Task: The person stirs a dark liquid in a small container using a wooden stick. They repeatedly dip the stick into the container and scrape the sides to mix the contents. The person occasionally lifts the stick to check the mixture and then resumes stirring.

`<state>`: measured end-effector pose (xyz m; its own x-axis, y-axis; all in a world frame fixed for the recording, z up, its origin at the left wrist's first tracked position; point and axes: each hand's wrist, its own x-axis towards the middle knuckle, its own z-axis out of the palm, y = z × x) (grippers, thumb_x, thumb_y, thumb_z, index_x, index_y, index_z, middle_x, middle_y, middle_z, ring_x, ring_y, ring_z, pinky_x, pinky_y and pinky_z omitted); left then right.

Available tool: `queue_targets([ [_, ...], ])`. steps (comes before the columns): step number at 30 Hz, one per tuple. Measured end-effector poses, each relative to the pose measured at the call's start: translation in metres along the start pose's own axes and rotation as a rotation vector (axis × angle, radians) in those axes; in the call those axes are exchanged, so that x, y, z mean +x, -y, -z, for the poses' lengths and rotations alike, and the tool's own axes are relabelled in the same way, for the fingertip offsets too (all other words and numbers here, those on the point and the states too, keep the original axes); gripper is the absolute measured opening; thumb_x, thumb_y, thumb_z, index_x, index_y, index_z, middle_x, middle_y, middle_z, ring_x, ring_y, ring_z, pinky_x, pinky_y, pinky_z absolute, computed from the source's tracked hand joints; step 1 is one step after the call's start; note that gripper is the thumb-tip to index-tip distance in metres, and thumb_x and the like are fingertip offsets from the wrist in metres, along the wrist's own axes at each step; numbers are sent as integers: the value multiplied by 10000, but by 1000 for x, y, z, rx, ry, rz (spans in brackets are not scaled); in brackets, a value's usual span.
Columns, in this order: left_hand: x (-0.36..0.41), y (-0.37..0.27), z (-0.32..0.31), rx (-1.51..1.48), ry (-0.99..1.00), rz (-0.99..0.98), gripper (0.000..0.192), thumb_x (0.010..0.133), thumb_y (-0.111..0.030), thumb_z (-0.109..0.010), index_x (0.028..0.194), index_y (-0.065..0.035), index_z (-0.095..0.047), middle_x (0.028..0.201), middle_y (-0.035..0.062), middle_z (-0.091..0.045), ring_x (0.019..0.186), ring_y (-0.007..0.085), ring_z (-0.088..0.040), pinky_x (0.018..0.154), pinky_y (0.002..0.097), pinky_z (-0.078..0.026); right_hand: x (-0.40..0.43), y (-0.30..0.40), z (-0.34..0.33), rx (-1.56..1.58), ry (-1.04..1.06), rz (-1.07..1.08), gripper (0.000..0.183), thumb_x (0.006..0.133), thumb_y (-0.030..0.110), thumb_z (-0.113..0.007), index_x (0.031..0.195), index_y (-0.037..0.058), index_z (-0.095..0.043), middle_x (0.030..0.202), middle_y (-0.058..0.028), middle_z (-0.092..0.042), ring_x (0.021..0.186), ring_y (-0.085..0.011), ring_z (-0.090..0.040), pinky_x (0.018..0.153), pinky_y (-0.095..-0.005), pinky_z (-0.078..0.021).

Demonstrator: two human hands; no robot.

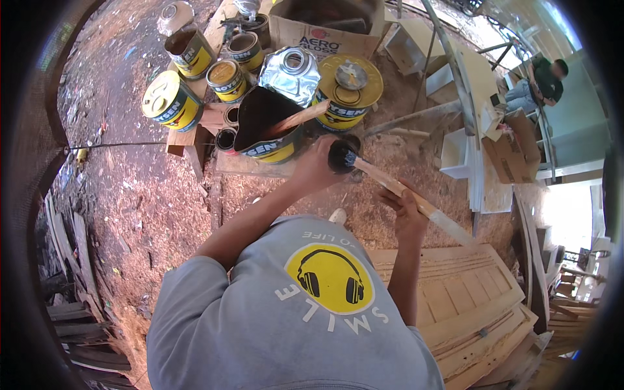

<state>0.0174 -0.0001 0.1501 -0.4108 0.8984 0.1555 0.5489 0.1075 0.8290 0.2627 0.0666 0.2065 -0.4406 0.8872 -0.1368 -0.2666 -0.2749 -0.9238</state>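
My left hand [318, 165] grips a small dark-mouthed container [337, 155] and tips its opening toward me. My right hand [410, 210] holds a long wooden stick [385, 179] around its middle. The stick's far end reaches the container's mouth, where a bluish-white tip [349, 158] shows against the dark inside. What the container holds cannot be made out. Just beyond my left hand stands a cut-open Boysen can [270, 152], its inside coated dark brown. A flat wooden paddle [304, 117] leans out of it.
Several Boysen paint cans [178, 109] stand ahead, with a crumpled foil-like can [290, 75] and a large lidded can [343, 114]. Behind them is a cardboard box [297, 36]. Wooden panel doors [458, 287] lie at my right. A person [543, 80] sits at far right.
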Motion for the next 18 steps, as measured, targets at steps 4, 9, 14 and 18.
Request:
queue_targets([
  [4, -2, 7, -4, -20, -42, -40, 761, 709, -327, -883, 1298, -23, -509, 1285, 191, -581, 1199, 386, -579, 1002, 445, -478, -4, 10, -8, -134, -11, 26, 317, 1018, 84, -547, 1278, -95, -579, 1117, -245, -686, 956, -345, -730, 858, -429, -626],
  [9, -7, 19, -8, 11, -41, -35, 754, 691, -289, -886, 1288, -18, -514, 1286, 194, -577, 1198, 390, -575, 996, 445, -481, -3, 13, -25, -362, 63, 105, 285, 1013, 65, -553, 1243, -96, -596, 1080, -245, -696, 931, -318, -738, 816, -395, -636],
  [14, -12, 23, -7, 23, -64, -60, 765, 677, -265, -888, 1291, -16, -507, 1280, 204, -576, 1192, 399, -575, 991, 455, -484, 4, -3, -42, -402, 41, 48, 281, 1005, 66, -560, 1236, -90, -601, 1051, -209, -707, 870, -270, -740, 778, -353, -633],
  [18, -16, 34, -11, 41, -124, -115, 757, 687, -271, -882, 1292, -13, -507, 1270, 215, -586, 1183, 408, -583, 994, 462, -485, 15, -13, -56, -563, 18, 26, 276, 989, 88, -597, 1211, -72, -633, 1013, -187, -721, 843, -217, -735, 751, -323, -611],
])
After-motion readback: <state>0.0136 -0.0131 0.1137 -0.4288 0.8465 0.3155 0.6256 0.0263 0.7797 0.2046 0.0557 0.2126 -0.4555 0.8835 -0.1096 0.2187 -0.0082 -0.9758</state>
